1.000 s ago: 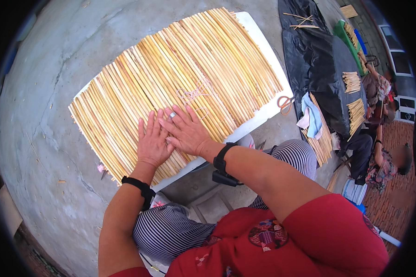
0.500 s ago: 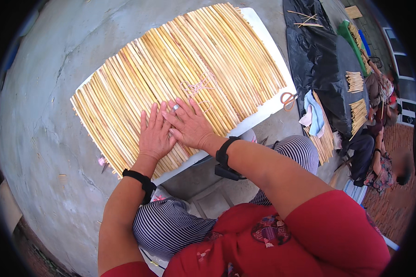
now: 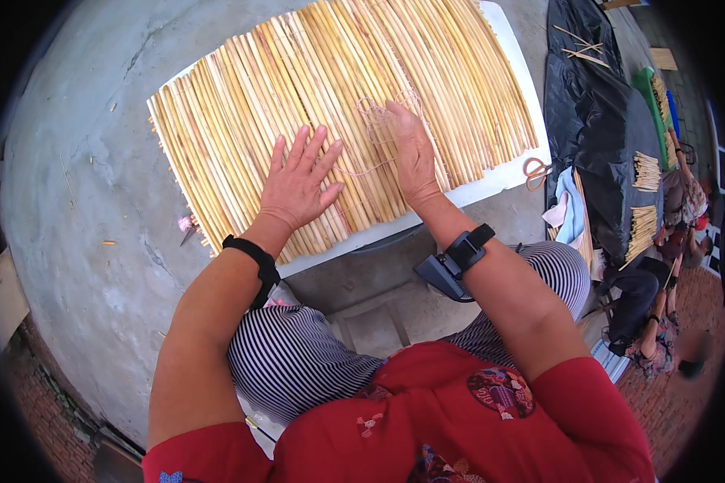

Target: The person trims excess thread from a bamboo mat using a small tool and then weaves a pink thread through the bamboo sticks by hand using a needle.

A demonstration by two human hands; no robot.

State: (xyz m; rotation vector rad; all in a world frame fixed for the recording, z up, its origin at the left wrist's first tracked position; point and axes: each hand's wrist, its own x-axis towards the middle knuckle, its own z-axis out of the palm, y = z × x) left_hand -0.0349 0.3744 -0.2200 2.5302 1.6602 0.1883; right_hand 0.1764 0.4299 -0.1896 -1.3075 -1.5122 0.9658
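In front of me lies a mat of straw-coloured reed sticks (image 3: pixel 250 97), set side by side in a slightly bowed sheet on a white board (image 3: pixel 503 36). My left hand (image 3: pixel 302 181) rests palm down on the sticks, its fingers spread and holding nothing. To its right, my right hand (image 3: pixel 415 149) is turned on its side, with the fingers brought together at a loose tangle of thin pink string (image 3: pixel 372 121). The fingertips' grip is partly hidden. One strand runs from beside this hand across the sticks toward my left hand.
Brown-handled scissors (image 3: pixel 536 171) lie at the board's right corner. Beside them are a light blue cloth (image 3: pixel 572 213) and black plastic sheeting (image 3: pixel 588 113) bearing stick bundles (image 3: pixel 643 229). Other people sit at the far right. A small pink item (image 3: pixel 186 223) lies left of the mat.
My hands were close together, flat on the mat. The right has moved away to the right and turned on its side at the pink string. The left stays flat.
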